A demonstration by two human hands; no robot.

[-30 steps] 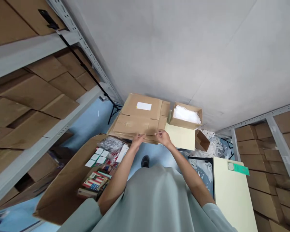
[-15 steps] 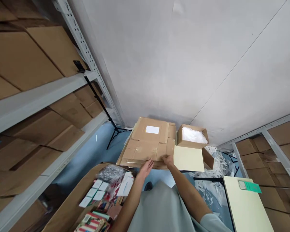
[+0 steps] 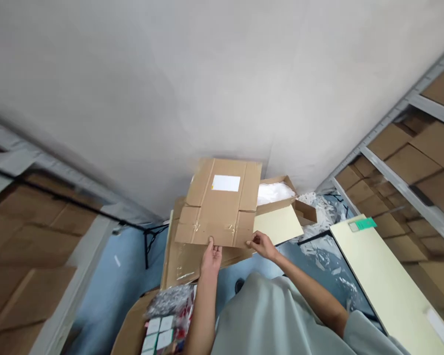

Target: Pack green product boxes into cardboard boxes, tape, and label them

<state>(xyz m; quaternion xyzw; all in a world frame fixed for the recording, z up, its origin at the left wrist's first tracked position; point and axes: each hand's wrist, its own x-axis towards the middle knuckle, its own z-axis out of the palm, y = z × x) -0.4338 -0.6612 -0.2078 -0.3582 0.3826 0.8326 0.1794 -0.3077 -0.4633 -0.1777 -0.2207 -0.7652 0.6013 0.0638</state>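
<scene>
A flattened cardboard box [image 3: 222,212] with a white label [image 3: 226,183] and strips of clear tape is tilted up over more flat cardboard [image 3: 185,259]. My left hand [image 3: 211,256] grips its near edge, thumb on top and fingers underneath. At the near right corner, my right hand [image 3: 262,245] pinches the same sheet between thumb and fingers. The flat cardboard beneath lies on a cream table, partly hidden by the raised sheet.
An open carton [image 3: 276,193] of white material stands behind right on a cream tabletop [image 3: 281,224]. A big carton [image 3: 133,323] of packed goods is at lower left. Another cream table [image 3: 385,286] is at right. Boxed shelves [image 3: 392,192] flank both sides; a black tripod [image 3: 146,234] stands left.
The top flattened box has been lifted and turned off the cardboard below, its near edge now held in both hands. The view has swung to the right.
</scene>
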